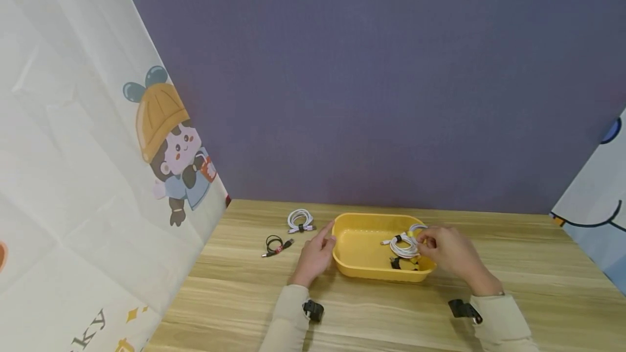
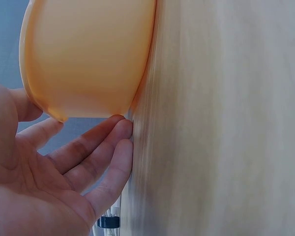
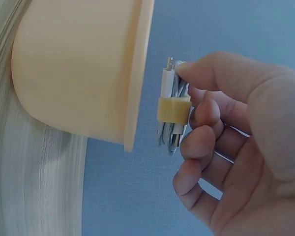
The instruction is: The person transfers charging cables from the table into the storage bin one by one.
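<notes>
Hands at work: we see the right hand (image 1: 447,252) pinching a coiled white cable (image 1: 405,244) between thumb and fingertips, just over the right end of the yellow tray (image 1: 359,268). The right wrist view shows the bundle (image 3: 173,110) clamped by the thumb, a yellowish band round it, close beside the tray's rim (image 3: 137,73) and outside its wall. From the head view the coil lies flat, a loose end trailing left toward the tray's middle, so the cable sits directly ahead of the right hand and well nearer to it than to the left. A dark coiled cable (image 1: 403,264) lies in the tray beneath.

We see the left hand (image 1: 317,254) spread, fingers straight, resting against the tray's left wall; its fingertips (image 2: 123,130) touch the tabletop (image 2: 226,118) by the tray's base. Toward the tabletop's far left corner lie another white bundle (image 1: 300,220) and a black cable (image 1: 276,245), both beyond the left hand.
</notes>
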`<state>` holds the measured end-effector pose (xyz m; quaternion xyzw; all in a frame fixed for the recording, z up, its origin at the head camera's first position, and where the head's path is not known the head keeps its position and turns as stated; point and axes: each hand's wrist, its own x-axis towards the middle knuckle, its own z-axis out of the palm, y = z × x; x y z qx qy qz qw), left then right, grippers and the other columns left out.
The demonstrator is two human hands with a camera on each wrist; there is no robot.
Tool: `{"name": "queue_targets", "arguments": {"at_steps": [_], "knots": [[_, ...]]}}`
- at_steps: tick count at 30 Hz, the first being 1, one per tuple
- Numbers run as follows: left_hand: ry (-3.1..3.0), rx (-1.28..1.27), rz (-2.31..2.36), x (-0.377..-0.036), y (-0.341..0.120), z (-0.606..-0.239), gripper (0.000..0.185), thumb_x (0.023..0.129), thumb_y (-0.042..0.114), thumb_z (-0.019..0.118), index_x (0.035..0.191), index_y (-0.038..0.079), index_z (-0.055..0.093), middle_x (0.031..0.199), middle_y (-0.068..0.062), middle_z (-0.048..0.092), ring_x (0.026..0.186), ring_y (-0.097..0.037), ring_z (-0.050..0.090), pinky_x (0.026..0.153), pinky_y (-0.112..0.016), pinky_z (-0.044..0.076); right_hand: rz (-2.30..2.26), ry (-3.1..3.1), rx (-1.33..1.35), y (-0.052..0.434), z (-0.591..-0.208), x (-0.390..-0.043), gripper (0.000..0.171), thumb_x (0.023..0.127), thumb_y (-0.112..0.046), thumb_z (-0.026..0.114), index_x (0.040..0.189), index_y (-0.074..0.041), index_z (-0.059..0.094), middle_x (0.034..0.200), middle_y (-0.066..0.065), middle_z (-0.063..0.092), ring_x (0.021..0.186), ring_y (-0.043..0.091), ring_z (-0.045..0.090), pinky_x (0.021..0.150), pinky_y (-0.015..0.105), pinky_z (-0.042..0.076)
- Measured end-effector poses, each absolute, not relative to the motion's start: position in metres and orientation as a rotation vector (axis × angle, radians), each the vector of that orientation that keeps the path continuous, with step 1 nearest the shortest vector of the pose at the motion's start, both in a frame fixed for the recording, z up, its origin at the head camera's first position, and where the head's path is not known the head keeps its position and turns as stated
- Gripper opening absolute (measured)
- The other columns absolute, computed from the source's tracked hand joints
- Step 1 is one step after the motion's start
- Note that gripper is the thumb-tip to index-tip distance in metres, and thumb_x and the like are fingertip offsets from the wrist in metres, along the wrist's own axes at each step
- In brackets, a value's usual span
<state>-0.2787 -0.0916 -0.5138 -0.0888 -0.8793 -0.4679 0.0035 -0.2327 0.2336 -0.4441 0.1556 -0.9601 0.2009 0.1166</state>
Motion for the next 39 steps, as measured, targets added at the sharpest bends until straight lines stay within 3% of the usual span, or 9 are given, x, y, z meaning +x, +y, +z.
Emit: {"name": "queue_targets", "arguments": {"at_steps": [4,7,18,23,31,39], "knots": [[-2.760,-0.254,-1.458,-0.278,-0.091,-0.514,0.046,0.109,0.033,0.047,0.155,0.038,0.044,0.110,-0.001,0.077,0.112,-0.033,0.062,0.101,-0.059,0.046,0.573,-2.804,0.470,0.233,-0.446,-0.234,0.004,0.090,-0.013,0.076,0.093,-0.013,0.077,0.067,-0.010,0.046,0.054,0.002,0.032,0.052,0.021,0.026],[-2.755,-0.254,-1.458,-0.277,-0.091,-0.513,0.046,0.109,0.033,0.047,0.155,0.038,0.044,0.110,-0.001,0.077,0.117,-0.036,0.060,0.104,-0.061,0.043,0.560,-2.796,0.484,0.231,-0.448,-0.235,0.003,0.090,-0.014,0.076,0.092,-0.013,0.077,0.067,-0.010,0.046,0.053,0.001,0.033,0.051,0.021,0.028],[-2.761,-0.264,-1.465,-0.278,-0.091,-0.512,0.046,0.109,0.033,0.047,0.155,0.037,0.044,0.108,-0.002,0.077,0.095,-0.022,0.064,0.090,-0.049,0.051,0.555,-2.783,0.514,0.224,-0.452,-0.236,0.004,0.089,-0.017,0.078,0.088,-0.015,0.075,0.067,-0.012,0.047,0.055,0.000,0.034,0.052,0.021,0.029],[-2.762,-0.258,-1.452,-0.278,-0.091,-0.512,0.046,0.109,0.033,0.047,0.155,0.038,0.044,0.108,-0.001,0.077,0.107,-0.028,0.062,0.098,-0.057,0.047,0.572,-2.811,0.517,0.222,-0.453,-0.237,0.002,0.090,-0.016,0.076,0.090,-0.015,0.075,0.065,-0.014,0.047,0.053,-0.001,0.034,0.051,0.021,0.029],[-2.775,-0.242,-1.464,-0.276,-0.090,-0.511,0.047,0.109,0.034,0.046,0.155,0.040,0.043,0.111,-0.001,0.076,0.118,-0.037,0.060,0.101,-0.061,0.045,0.569,-2.821,0.526,0.218,-0.456,-0.237,0.005,0.089,-0.013,0.076,0.093,-0.016,0.076,0.065,-0.016,0.048,0.052,-0.001,0.035,0.049,0.020,0.030],[-2.788,-0.239,-1.463,-0.277,-0.091,-0.511,0.047,0.109,0.035,0.046,0.155,0.042,0.041,0.111,0.000,0.076,0.116,-0.033,0.060,0.097,-0.055,0.048,0.553,-2.770,0.560,0.214,-0.457,-0.237,0.008,0.087,-0.013,0.080,0.087,-0.020,0.075,0.066,-0.017,0.046,0.054,-0.003,0.034,0.049,0.020,0.030]]}}
